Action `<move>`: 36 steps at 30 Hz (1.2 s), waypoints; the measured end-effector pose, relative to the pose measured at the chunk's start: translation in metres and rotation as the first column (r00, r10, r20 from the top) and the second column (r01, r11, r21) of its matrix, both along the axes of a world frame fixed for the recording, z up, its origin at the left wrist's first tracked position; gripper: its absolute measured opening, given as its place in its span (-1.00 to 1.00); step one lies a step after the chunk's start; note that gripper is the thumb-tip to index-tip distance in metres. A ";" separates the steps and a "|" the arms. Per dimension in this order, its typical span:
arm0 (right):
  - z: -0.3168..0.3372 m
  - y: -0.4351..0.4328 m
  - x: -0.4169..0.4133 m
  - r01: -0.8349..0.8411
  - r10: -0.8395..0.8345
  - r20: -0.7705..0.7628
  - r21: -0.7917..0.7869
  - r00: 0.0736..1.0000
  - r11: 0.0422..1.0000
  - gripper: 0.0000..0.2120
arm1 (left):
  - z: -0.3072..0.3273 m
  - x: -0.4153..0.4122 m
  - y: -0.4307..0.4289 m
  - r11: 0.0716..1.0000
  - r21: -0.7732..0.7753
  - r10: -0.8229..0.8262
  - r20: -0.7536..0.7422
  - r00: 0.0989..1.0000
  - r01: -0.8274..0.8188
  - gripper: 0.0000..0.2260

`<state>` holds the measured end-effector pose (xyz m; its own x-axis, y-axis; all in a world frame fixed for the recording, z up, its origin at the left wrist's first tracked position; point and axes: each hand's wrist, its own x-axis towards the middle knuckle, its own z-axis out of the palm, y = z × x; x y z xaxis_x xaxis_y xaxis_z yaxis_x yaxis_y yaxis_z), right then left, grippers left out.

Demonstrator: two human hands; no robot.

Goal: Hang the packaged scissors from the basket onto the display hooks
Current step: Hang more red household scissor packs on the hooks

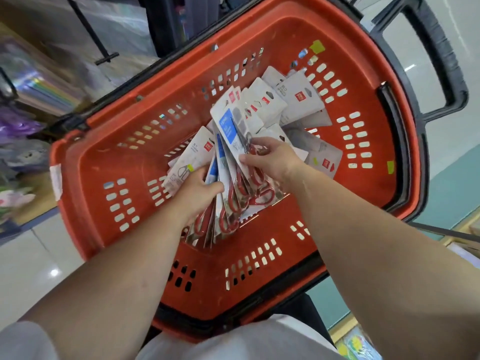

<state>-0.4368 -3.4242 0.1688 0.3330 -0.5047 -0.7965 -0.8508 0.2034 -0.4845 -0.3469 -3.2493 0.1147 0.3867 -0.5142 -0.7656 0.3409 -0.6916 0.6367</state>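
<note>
**Gathering packs in the basket**

My left hand (198,189) grips a fanned bunch of scissor packs (233,201), and my right hand (272,159) pinches the top one. More lie loose in the basket (85,183). Next, I reckon: lift them out and find the hooks, which are not in view.

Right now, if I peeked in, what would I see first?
A big red basket fills the middle of the view. Inside it, the left hand and right hand grip a fan of scissor packs with red handles. Loose packs lie piled at the basket's far end.
</note>
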 end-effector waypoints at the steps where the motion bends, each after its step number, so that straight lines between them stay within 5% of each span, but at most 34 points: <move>1: -0.002 -0.002 0.002 -0.042 0.042 -0.023 -0.006 0.999 0.999 -0.29 | 0.000 0.002 0.001 1.000 0.001 0.005 0.005 1.000 -0.005 -0.60; 6: -0.016 -0.005 0.001 -0.142 0.143 -0.047 0.031 0.989 0.989 -0.10 | -0.002 -0.002 0.007 0.999 0.033 -0.023 0.085 0.996 0.021 -0.63; 9: -0.023 -0.002 0.002 -0.201 0.203 -0.068 0.028 0.977 0.979 -0.18 | -0.005 -0.010 0.012 0.996 0.092 -0.020 0.166 0.986 0.005 -0.63; 21: -0.022 -0.007 -0.003 -0.015 0.018 -0.043 0.062 0.999 0.998 -0.18 | -0.012 -0.022 0.011 0.989 0.144 0.010 0.060 0.998 -0.019 -0.38; 23: -0.017 -0.012 -0.004 -0.024 0.020 -0.092 -0.041 0.996 0.999 -0.12 | -0.013 -0.027 0.008 0.990 0.134 0.036 0.050 0.998 -0.043 -0.36; 26: -0.009 -0.027 -0.012 -0.072 0.036 -0.171 -0.211 0.985 0.975 -0.34 | -0.015 -0.027 0.007 0.989 0.125 0.067 0.052 0.996 -0.073 -0.28; 32: -0.013 -0.025 -0.032 0.022 -0.037 -0.153 -0.097 0.988 0.995 -0.44 | 0.006 -0.014 0.007 0.995 0.080 0.055 0.049 0.997 -0.059 -0.67; 36: -0.015 -0.009 -0.019 0.073 -0.077 -0.099 -0.043 0.992 0.996 -0.45 | 0.026 -0.007 0.012 0.992 0.065 0.108 0.025 0.994 -0.110 -0.74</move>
<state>-0.4554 -3.4327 0.1538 0.2126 -0.5564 -0.8033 -0.8786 0.2510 -0.4064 -0.3534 -3.2368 0.1407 0.4541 -0.4167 -0.7875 0.4037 -0.6917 0.5988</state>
